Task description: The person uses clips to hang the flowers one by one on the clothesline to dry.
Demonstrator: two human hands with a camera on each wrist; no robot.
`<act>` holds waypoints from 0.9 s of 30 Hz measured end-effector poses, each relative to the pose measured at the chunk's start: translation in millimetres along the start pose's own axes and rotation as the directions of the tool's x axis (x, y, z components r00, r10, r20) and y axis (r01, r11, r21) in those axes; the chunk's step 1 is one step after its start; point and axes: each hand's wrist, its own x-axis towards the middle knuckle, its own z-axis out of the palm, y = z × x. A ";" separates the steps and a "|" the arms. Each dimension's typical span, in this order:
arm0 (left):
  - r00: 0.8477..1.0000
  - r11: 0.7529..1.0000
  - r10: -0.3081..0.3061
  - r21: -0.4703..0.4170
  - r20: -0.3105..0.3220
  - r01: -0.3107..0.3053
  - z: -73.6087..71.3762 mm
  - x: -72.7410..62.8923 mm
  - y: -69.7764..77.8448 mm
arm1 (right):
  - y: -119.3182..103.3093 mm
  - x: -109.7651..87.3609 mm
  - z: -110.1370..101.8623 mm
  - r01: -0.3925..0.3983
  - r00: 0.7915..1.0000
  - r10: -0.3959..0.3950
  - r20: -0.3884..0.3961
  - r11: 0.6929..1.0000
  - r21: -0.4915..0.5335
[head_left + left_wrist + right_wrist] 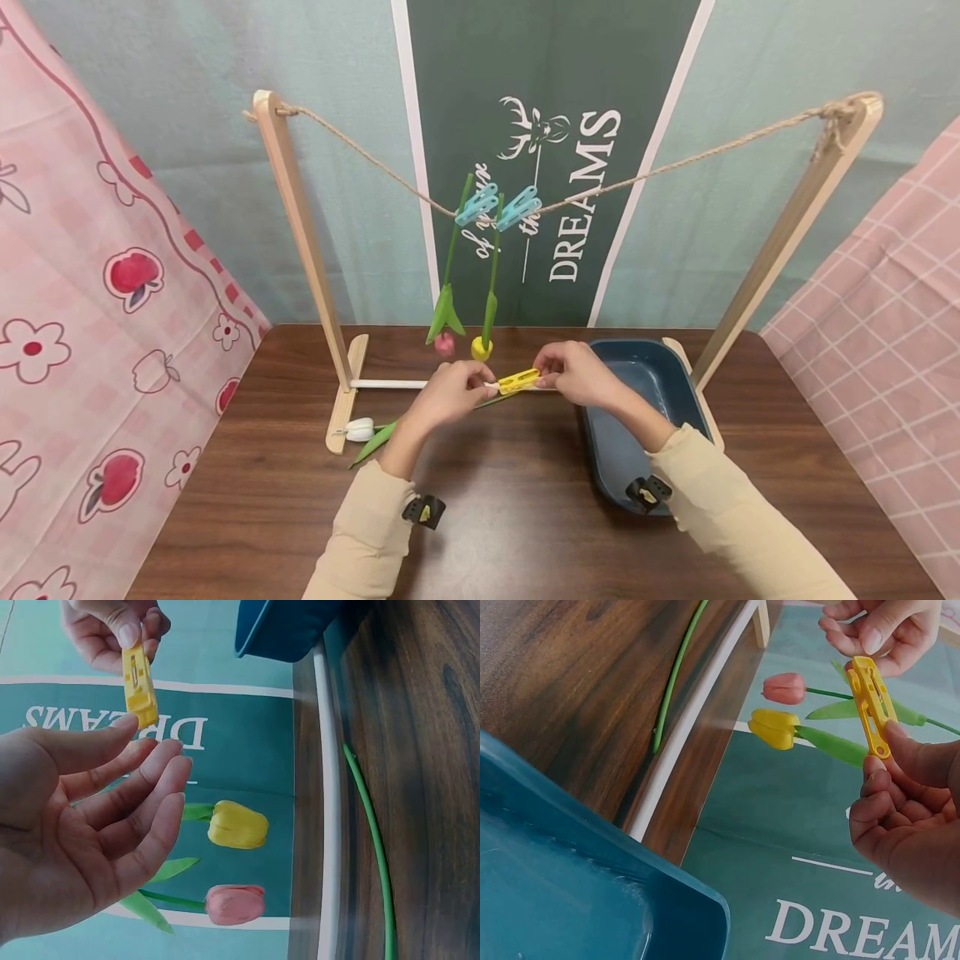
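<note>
Between both hands, above the table, is a yellow clothespin [519,381]. My right hand [576,372] pinches one end of it between thumb and fingers. My left hand [452,390] has its thumb and index fingertips at the other end, pinching it. Beneath the left forearm lies a white tulip [360,430] on the table, its green stem [374,825] reaching right. A pink tulip [445,343] and a yellow tulip [482,347] hang upside down behind the hands, near two blue clothespins [477,205] on the rope.
A twine rope [675,167] sags between two wooden posts [300,225]. A white rod [390,384] joins their feet low over the brown table [480,533]. At the right, beneath the right forearm, stands a blue basin [611,458]. Printed curtains surround the table.
</note>
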 end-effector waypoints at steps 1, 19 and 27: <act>1.000 1.000 0.002 0.002 -0.007 -0.002 -0.9 -0.4 -0.3 | 0.2 -0.1 -0.1 0.000 1.000 0.000 -0.002 1.000 0.000; 0.997 0.999 -0.041 0.018 -0.068 0.043 -10.0 -6.5 -14.9 | 5.9 -2.2 -7.5 0.015 0.999 -0.016 -0.033 0.999 -0.036; 0.995 0.996 -0.081 0.021 -0.057 0.082 -10.0 -10.2 -32.1 | 8.5 -3.2 -9.1 0.015 1.000 -0.016 -0.025 0.999 -0.031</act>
